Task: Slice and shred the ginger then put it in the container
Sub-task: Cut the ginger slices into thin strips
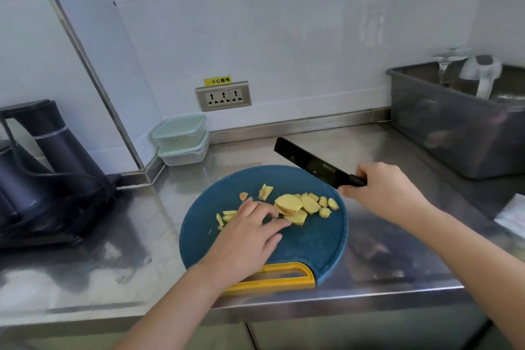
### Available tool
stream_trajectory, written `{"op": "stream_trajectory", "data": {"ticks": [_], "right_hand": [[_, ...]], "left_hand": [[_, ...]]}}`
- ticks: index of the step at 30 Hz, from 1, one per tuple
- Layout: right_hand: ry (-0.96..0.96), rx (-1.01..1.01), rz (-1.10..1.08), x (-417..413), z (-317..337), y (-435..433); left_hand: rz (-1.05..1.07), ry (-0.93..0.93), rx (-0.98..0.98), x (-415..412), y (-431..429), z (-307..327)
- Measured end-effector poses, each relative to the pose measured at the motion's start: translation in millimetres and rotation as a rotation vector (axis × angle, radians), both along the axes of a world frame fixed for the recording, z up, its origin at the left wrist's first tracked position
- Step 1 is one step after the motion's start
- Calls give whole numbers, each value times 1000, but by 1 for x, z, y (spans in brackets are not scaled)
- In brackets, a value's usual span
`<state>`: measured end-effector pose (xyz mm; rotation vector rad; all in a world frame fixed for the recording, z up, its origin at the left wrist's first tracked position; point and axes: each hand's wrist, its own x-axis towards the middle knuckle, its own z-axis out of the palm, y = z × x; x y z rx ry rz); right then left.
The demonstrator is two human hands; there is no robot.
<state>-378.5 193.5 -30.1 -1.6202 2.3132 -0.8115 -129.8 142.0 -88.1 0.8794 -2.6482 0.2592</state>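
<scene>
Yellow ginger slices [301, 206] lie in a loose pile on a round blue cutting board [306, 244] with a yellow handle [284, 278]. A few thin strips [225, 216] lie to the left of the pile. My left hand [250, 231] rests flat on the board, its fingers straight and touching the edge of the slices. My right hand [380, 193] grips the handle of a black cleaver [309, 163], its blade lifted above the board's far right rim. Two stacked clear containers [181, 139] with pale green lids stand in the corner by the wall.
The board sits on a steel counter [113, 264] near its front edge. A dark appliance [48, 173] fills the left side. A grey plastic bin [454, 122] holding a white jug stands at the back right. A wall socket [223, 95] is behind the board.
</scene>
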Motion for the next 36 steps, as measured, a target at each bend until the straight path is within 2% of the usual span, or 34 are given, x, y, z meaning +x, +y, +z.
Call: {"op": "stream_trajectory", "data": {"ticks": [5, 12, 14, 16, 18, 21, 25, 31, 36], "right_hand": [[-62, -15, -19, 5, 0, 3], [-47, 24, -16, 11, 3, 2], [-42, 21, -14, 12, 5, 2], [-45, 21, -13, 13, 7, 2], [-63, 17, -17, 12, 10, 4], [-96, 7, -29, 11, 11, 8], [-104, 4, -41, 7, 10, 14], [-120, 12, -48, 2, 6, 17], [-120, -2, -31, 0, 7, 18]], "left_hand": [[126, 34, -88, 17, -19, -2], [245, 119, -42, 17, -46, 9], [225, 170, 66, 6, -46, 21], [114, 153, 215, -8, -45, 31], [8, 24, 358, -27, -42, 39], [-11, -161, 506, -46, -41, 45], [46, -224, 508, -51, -48, 49], [106, -151, 550, -43, -50, 48], [24, -78, 615, -45, -43, 48]]}}
